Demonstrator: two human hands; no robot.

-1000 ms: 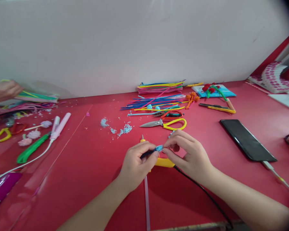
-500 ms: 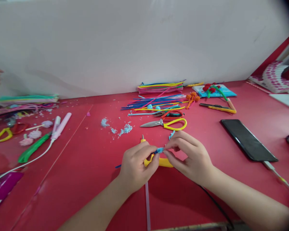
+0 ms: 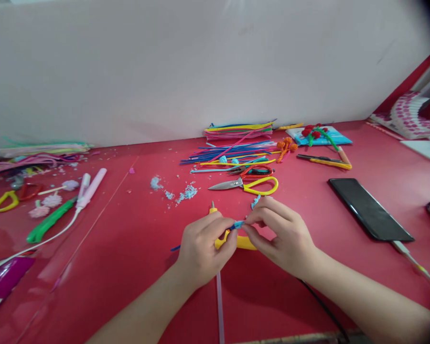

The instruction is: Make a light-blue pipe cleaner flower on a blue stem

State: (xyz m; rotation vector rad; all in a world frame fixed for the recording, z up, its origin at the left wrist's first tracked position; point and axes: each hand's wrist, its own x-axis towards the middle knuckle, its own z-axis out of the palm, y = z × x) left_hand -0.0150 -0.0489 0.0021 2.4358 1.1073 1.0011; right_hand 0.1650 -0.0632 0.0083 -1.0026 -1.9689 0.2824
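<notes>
My left hand is closed in a pinch on a dark blue pipe cleaner, whose far end pokes out to the left. My right hand pinches a light blue fuzzy piece at the tip of that stem, fingertips almost meeting the left ones. Another light blue curl sticks out above my right fingers. Beneath both hands lies a yellow glue gun, partly covered, with a pale glue stick trailing towards me. Yellow-handled scissors rest just beyond.
Pipe cleaners are bundled against the white partition. Light blue clippings litter the red table. A phone with a cable lies right; a green cutter and a pink corded tool lie left.
At the far left, another person's hand with a yellow strip has gone out of view. My own hands have barely moved and keep their pinch.
</notes>
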